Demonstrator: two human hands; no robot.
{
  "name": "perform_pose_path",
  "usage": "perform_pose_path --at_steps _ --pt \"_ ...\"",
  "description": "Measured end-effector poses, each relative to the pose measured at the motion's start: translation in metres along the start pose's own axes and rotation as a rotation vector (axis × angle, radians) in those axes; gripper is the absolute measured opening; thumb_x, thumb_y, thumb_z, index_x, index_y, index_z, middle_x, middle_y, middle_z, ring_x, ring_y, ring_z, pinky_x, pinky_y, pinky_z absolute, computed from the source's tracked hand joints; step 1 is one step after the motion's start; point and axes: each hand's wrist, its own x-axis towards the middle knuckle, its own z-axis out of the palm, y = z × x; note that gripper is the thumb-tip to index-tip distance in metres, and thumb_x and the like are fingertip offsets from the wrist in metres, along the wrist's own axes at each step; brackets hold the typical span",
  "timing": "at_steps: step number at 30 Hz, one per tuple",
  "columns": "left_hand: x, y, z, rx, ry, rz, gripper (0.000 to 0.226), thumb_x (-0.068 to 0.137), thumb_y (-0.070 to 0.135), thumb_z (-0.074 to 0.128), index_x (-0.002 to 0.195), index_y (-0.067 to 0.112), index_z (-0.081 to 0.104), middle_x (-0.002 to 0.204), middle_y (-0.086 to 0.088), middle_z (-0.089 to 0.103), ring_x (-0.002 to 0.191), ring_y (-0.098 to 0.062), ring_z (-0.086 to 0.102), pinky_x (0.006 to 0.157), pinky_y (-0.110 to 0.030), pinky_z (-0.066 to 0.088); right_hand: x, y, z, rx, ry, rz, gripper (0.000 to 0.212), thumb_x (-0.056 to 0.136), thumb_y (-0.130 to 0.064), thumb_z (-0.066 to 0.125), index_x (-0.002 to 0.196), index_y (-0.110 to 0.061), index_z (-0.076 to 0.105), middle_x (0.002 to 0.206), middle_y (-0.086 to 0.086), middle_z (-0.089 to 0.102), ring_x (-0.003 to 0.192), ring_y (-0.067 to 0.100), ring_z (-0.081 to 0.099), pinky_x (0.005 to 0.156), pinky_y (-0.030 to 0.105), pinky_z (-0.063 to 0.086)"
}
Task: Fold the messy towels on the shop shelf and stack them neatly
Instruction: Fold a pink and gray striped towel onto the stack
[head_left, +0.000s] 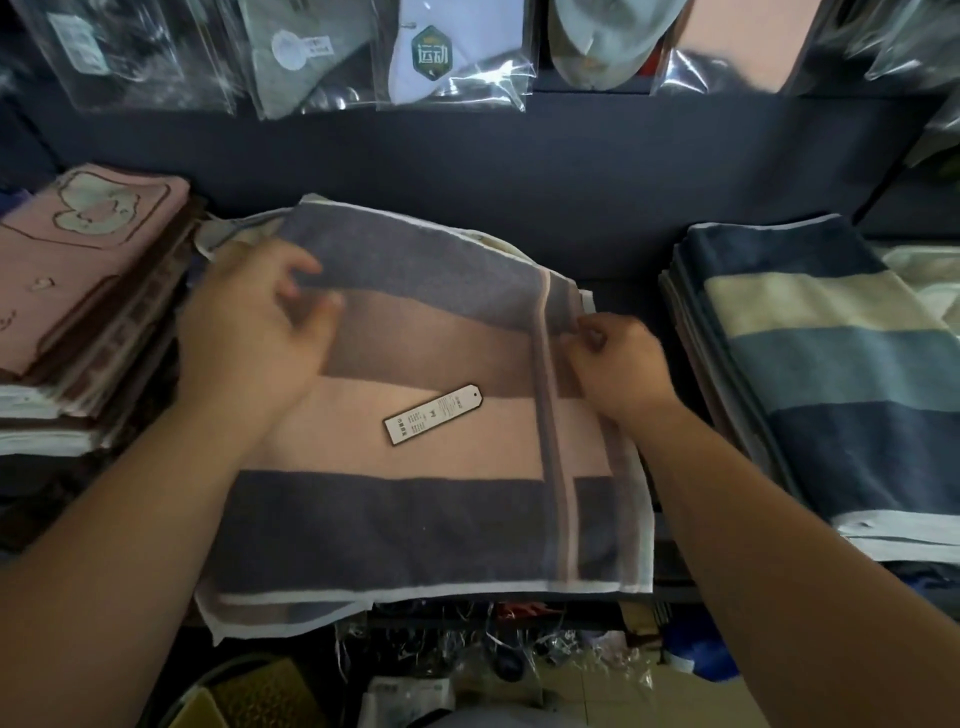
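A striped towel (415, 525) in purple-grey, brown and pink bands lies flat on the shelf in the middle, on top of other towels. Its far edge is lifted and partly folded toward me. My left hand (254, 327) grips that raised far edge at the left, fingers curled round the cloth. At the towel's right side, near its vertical stripe, my right hand (613, 358) pinches the folded edge. A white paper tag (432, 414) lies on the pink band between my hands.
A stack of pink towels (88, 270) stands at the left. A stack of blue, cream and navy striped towels (831, 374) stands at the right. Bagged goods (441, 47) hang above the dark shelf back. Packaged items (498, 670) lie below the shelf edge.
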Motion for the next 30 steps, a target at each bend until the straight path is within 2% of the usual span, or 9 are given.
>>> perform_pose_path --at_steps 3,6,8,11,14,17,21,26,30 --pt "-0.048 0.055 0.013 -0.224 -0.363 0.12 0.01 0.085 0.037 0.072 0.088 0.029 0.066 0.072 0.011 0.061 0.067 -0.005 0.057 0.061 -0.022 0.045 0.018 0.009 -0.006 0.145 -0.103 0.175 0.023 0.092 -0.027 0.066 0.106 -0.012 0.075 0.107 0.007 0.072 0.099 0.024 0.066 0.087 0.035 0.054" --pt "-0.096 0.091 0.045 -0.268 -0.697 0.444 0.014 0.086 0.041 0.072 0.089 0.028 0.067 0.075 0.014 0.057 0.068 -0.005 0.052 0.062 -0.031 0.047 0.029 0.014 -0.006 0.175 -0.165 0.227 0.018 0.092 -0.022 0.066 0.103 -0.011 0.075 0.101 0.009 0.073 0.094 0.023 0.068 0.076 0.031 0.054" --pt "-0.112 0.096 0.069 -0.305 -0.867 0.476 0.016 0.087 0.039 0.073 0.091 0.024 0.069 0.08 0.011 0.06 0.072 -0.006 0.054 0.067 -0.036 0.051 0.033 0.012 -0.007 0.077 -0.227 0.197 0.02 0.092 -0.022 0.063 0.1 -0.007 0.074 0.098 0.011 0.072 0.093 0.026 0.068 0.078 0.034 0.055" --pt "-0.124 0.099 0.087 -0.231 -0.821 0.477 0.03 0.079 0.051 0.075 0.09 0.024 0.068 0.079 0.01 0.061 0.07 -0.008 0.055 0.066 -0.035 0.051 0.034 0.01 -0.012 0.034 -0.243 0.162 0.023 0.093 -0.019 0.064 0.105 -0.002 0.072 0.104 0.014 0.071 0.098 0.03 0.067 0.087 0.039 0.056" --pt "-0.132 0.1 0.092 0.011 -0.763 0.669 0.065 0.055 0.072 0.078 0.094 0.027 0.051 0.088 0.01 0.056 0.071 -0.01 0.052 0.06 -0.026 0.041 0.032 0.012 -0.013 0.077 -0.201 0.173 0.026 0.092 -0.021 0.067 0.104 0.001 0.073 0.105 0.017 0.072 0.098 0.031 0.067 0.089 0.045 0.056" --pt "-0.144 0.102 0.096 0.17 -0.728 0.778 0.078 0.047 0.07 0.082 0.101 0.025 0.047 0.095 0.004 0.055 0.074 -0.015 0.056 0.06 -0.028 0.048 0.031 0.018 -0.01 0.16 -0.165 0.207 0.02 0.091 -0.023 0.067 0.095 -0.005 0.076 0.097 0.011 0.073 0.093 0.027 0.068 0.086 0.043 0.058" --pt "-0.146 0.101 0.099 0.089 -0.62 0.786 0.058 0.051 0.03 0.081 0.099 0.022 0.049 0.091 0.001 0.057 0.069 -0.019 0.057 0.055 -0.027 0.046 0.031 0.021 -0.006 0.175 -0.157 0.215 0.014 0.09 -0.024 0.067 0.09 -0.013 0.076 0.091 0.003 0.072 0.089 0.021 0.067 0.085 0.043 0.059" --pt "-0.145 0.093 0.097 -0.126 -0.642 0.658 0.018 0.066 0.031 0.065 0.081 0.022 0.061 0.083 0.007 0.057 0.069 -0.014 0.054 0.059 -0.034 0.052 0.027 0.024 -0.002 0.227 -0.087 0.237 0.012 0.091 -0.021 0.065 0.086 -0.018 0.076 0.086 -0.001 0.071 0.085 0.018 0.068 0.078 0.036 0.06" --pt "-0.142 0.091 0.092 -0.261 -0.676 0.566 0.007 0.075 0.025 0.062 0.078 0.02 0.066 0.076 0.008 0.061 0.069 -0.012 0.057 0.061 -0.036 0.052 0.024 0.022 -0.005 0.269 -0.109 0.243 0.019 0.092 -0.022 0.062 0.08 -0.015 0.075 0.08 0.003 0.071 0.079 0.02 0.068 0.073 0.041 0.061"
